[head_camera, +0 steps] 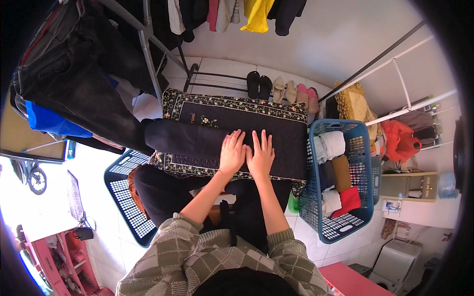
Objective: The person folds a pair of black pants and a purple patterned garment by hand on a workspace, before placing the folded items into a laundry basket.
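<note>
My left hand (232,152) lies palm down at the right end of a dark, long folded garment (181,138). Right beside it, my right hand (260,153) rests flat, fingers spread, on a black quilted cloth (285,140) with a floral embroidered border. That cloth covers a low table in front of my knees. Neither hand grips anything. The garment's left end reaches the table's left edge, close to hanging black jeans (85,81). Whether its right end continues under my palms is hidden.
To the right, a blue plastic basket (340,222) holds several folded clothes (335,174). Another blue basket (127,196) stands left of my leg. Pairs of shoes (285,90) line the rack beyond the table. A metal frame (150,63) rises at the upper left.
</note>
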Demonstrator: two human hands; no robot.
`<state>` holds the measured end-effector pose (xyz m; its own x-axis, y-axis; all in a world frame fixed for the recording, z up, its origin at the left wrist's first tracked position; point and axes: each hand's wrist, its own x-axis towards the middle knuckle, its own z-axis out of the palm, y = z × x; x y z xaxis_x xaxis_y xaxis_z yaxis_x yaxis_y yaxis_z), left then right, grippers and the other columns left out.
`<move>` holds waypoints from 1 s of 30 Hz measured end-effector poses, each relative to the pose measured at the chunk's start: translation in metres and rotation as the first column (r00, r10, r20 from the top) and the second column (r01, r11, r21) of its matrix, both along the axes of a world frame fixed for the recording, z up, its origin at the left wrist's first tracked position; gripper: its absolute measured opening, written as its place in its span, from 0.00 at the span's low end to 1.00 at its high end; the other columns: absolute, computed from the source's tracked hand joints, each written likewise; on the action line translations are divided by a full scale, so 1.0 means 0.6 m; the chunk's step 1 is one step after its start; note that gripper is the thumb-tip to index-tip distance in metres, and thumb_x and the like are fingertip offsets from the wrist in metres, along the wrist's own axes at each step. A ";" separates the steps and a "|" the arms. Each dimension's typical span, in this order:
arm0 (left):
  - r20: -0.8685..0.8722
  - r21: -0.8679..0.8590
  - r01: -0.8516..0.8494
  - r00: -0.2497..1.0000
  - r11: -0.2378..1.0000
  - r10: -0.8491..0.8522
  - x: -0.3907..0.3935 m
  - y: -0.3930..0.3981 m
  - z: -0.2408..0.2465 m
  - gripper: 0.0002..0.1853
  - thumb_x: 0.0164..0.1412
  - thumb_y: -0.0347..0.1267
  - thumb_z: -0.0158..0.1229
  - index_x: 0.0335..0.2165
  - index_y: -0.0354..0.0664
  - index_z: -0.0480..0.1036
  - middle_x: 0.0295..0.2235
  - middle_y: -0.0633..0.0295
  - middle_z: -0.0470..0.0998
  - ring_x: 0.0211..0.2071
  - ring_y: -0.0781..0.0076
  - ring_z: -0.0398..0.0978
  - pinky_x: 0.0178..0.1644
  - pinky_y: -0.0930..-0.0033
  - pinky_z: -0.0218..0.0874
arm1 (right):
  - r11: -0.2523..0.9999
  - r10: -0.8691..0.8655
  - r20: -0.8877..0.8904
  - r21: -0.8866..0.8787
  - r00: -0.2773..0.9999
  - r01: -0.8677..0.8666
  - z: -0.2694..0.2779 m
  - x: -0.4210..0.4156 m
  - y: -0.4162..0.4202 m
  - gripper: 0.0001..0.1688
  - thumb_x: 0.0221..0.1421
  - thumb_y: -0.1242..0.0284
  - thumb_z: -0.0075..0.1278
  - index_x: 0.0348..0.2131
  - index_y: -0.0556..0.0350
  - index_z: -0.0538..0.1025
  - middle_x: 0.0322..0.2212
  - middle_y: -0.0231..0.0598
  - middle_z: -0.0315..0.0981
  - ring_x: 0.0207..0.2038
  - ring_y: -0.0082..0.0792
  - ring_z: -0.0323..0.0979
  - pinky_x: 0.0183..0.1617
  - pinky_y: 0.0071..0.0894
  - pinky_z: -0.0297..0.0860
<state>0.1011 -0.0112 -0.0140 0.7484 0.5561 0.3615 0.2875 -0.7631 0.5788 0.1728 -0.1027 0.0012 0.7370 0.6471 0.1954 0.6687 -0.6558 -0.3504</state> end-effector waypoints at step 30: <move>0.061 -0.529 0.286 0.952 0.799 -0.300 -0.013 -0.013 0.013 0.33 0.61 0.42 0.44 0.56 0.26 0.51 0.58 0.38 0.52 0.61 0.50 0.48 0.63 0.60 0.41 | 0.971 -0.154 -0.118 -0.201 0.981 0.128 0.033 -0.008 0.016 0.32 0.48 0.59 0.51 0.54 0.23 0.65 0.64 0.37 0.35 0.61 0.61 0.42 0.44 0.69 0.59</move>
<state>0.0934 -0.0192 -0.0065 0.9112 0.4081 0.0572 0.1195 -0.3945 0.9111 0.1678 -0.0931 0.0210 0.8344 0.5506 -0.0266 0.5210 -0.8035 -0.2878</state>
